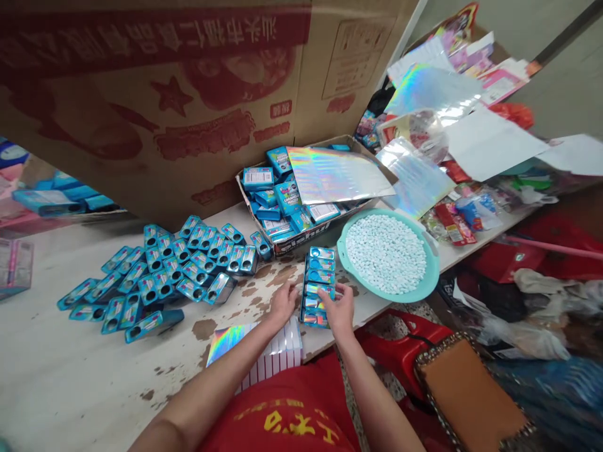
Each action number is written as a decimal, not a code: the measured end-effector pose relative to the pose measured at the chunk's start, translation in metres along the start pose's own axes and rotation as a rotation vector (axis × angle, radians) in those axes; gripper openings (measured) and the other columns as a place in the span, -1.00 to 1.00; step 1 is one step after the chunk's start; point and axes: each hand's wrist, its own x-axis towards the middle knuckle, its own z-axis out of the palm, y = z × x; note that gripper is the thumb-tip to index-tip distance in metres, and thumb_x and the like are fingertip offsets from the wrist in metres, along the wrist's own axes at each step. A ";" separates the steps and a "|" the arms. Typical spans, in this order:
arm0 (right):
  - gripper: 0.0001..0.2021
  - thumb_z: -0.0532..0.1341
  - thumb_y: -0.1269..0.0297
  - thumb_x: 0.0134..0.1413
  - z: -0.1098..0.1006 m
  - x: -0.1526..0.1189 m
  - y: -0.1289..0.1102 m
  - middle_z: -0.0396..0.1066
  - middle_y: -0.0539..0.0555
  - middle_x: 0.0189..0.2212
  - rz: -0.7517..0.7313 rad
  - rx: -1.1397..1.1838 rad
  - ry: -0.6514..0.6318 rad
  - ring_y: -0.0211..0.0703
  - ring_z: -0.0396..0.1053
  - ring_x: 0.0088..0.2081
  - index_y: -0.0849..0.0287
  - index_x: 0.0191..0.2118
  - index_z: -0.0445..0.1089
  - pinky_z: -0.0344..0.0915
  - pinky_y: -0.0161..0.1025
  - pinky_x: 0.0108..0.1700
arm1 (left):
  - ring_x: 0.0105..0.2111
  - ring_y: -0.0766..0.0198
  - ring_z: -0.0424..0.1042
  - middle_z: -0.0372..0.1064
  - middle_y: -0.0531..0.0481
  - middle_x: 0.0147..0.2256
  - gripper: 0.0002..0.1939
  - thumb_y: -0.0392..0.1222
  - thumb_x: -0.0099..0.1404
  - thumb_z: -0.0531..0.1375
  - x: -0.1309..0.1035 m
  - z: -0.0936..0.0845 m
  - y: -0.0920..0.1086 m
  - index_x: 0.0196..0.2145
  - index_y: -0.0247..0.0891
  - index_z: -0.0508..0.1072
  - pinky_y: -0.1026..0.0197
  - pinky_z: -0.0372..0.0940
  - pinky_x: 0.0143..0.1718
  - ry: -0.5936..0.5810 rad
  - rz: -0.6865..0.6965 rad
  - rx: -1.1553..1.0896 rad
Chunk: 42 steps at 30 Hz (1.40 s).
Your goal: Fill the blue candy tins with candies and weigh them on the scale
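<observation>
A row of small blue boxes [321,265] stands in a column in front of me, some with round openings on top. My left hand [284,302] is at the row's left side, its fingers bent near the edge; whether they grip anything is hard to tell. My right hand [340,306] reaches over the lower boxes from the right, fingers apart and touching them. Beside the row, a turquoise basin [436,263] holds many small white pieces [386,251]. Many blue boxes with round openings [162,276] are grouped on the table to the left.
An open carton [301,237] of blue boxes with a shiny sheet [339,176] stands behind the row. A large cardboard box [226,81] rises at the back. Sticker sheets [277,351] lie by my body. A red stool [400,339] is below the table's right edge.
</observation>
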 end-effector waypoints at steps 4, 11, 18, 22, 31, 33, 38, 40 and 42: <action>-0.57 0.23 -0.05 -0.22 0.000 0.005 0.002 0.40 0.16 -0.35 0.000 -0.012 -0.005 -0.04 0.35 -0.36 0.21 -0.31 0.32 0.28 -0.12 -0.27 | 0.13 0.07 0.15 0.17 -0.13 0.16 -0.40 0.18 0.26 -0.05 -0.017 0.013 0.004 0.15 -0.20 0.18 0.06 0.08 0.10 -0.057 0.168 -0.002; -0.70 0.15 0.09 0.03 -0.027 -0.018 -0.029 0.36 0.22 -0.19 -0.310 -0.049 0.072 0.04 0.29 -0.11 0.21 -0.21 0.34 0.21 0.00 -0.06 | -0.12 0.19 0.36 0.42 -0.03 -0.13 -0.61 0.03 0.31 -0.09 -0.029 -0.082 -0.042 -0.14 -0.18 0.41 0.20 0.18 -0.08 -0.210 -0.002 0.419; -0.92 0.13 0.32 0.15 -0.003 -0.099 -0.048 0.38 0.10 -0.27 -0.749 -0.012 -0.380 -0.09 0.32 -0.19 0.11 -0.25 0.36 0.27 -0.12 -0.14 | -0.10 -0.01 0.28 0.35 -0.14 -0.22 -0.76 -0.11 -0.03 0.26 -0.088 -0.129 -0.111 -0.37 -0.23 0.43 0.04 0.11 -0.08 -0.154 -0.251 0.591; -0.87 0.07 0.30 0.16 0.023 -0.109 -0.037 0.38 0.11 -0.25 -0.669 -0.084 -0.650 -0.07 0.32 -0.15 0.10 -0.28 0.36 0.27 -0.12 -0.11 | -0.11 0.02 0.28 0.34 -0.17 -0.23 -0.89 -0.20 0.09 0.15 -0.099 -0.116 -0.116 -0.49 -0.27 0.41 0.09 0.10 -0.13 -0.098 -0.267 0.558; -0.78 0.26 0.09 -0.03 0.079 -0.109 -0.040 0.45 0.08 -0.43 -0.586 -0.469 -0.943 -0.03 0.36 -0.30 0.14 -0.46 0.42 0.16 -0.16 -0.23 | -0.24 0.18 0.35 0.42 -0.04 -0.31 -0.80 -0.13 0.20 0.08 -0.110 -0.129 -0.116 -0.28 -0.23 0.43 0.23 0.14 -0.25 -0.051 -0.215 0.358; -0.80 0.27 0.13 -0.04 0.082 -0.106 -0.044 0.43 -0.01 -0.51 -0.604 -0.465 -1.018 -0.14 0.36 -0.38 0.11 -0.54 0.41 0.14 -0.26 -0.30 | -0.19 0.17 0.34 0.43 -0.04 -0.25 -0.75 -0.05 0.19 0.10 -0.113 -0.131 -0.113 -0.26 -0.22 0.44 0.23 0.14 -0.21 -0.118 -0.132 0.267; -0.83 0.22 0.26 0.06 0.074 -0.100 -0.055 0.41 -0.04 -0.48 -0.653 -0.466 -1.019 -0.21 0.34 -0.37 0.11 -0.52 0.41 0.11 -0.32 -0.34 | -0.39 0.26 0.32 0.40 0.04 -0.41 -0.69 0.02 0.19 0.07 -0.119 -0.136 -0.102 -0.34 -0.26 0.45 0.30 0.13 -0.39 -0.278 -0.140 -0.008; -0.83 0.20 0.25 0.08 0.072 -0.100 -0.058 0.41 0.01 -0.43 -0.670 -0.486 -0.965 -0.13 0.34 -0.30 0.10 -0.50 0.41 0.11 -0.27 -0.29 | -0.40 0.28 0.31 0.40 0.05 -0.43 -0.73 -0.03 0.20 0.05 -0.118 -0.137 -0.098 -0.36 -0.26 0.44 0.30 0.13 -0.38 -0.194 -0.166 -0.044; -0.83 0.20 0.25 0.09 0.073 -0.101 -0.059 0.41 0.05 -0.41 -0.685 -0.504 -0.923 -0.07 0.32 -0.25 0.10 -0.50 0.41 0.11 -0.22 -0.25 | -0.40 0.28 0.31 0.40 0.07 -0.44 -0.76 -0.08 0.20 0.04 -0.115 -0.138 -0.096 -0.36 -0.24 0.43 0.30 0.13 -0.37 -0.133 -0.177 -0.016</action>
